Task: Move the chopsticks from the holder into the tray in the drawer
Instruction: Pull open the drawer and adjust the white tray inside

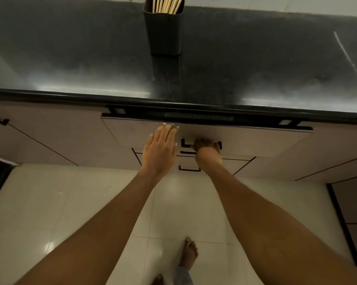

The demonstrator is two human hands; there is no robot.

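1. Chopsticks (167, 4) stand upright in the dark holder (163, 30) on the black counter (70, 58).
2. Drawer (245, 140) below sits slightly open.
3. Right hand (207, 150) curls around its handle (184, 143).
4. Left hand (160, 150), fingers flat and together, rests on the drawer front.

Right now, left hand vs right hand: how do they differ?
The left hand lies flat, fingers extended, on the drawer front; the right hand is curled around the drawer handle. The left hand holds nothing; the right hand grips. The left hand's fingertips reach the drawer's top edge; the right hand sits lower. Both are bare and touch the same slightly open drawer.
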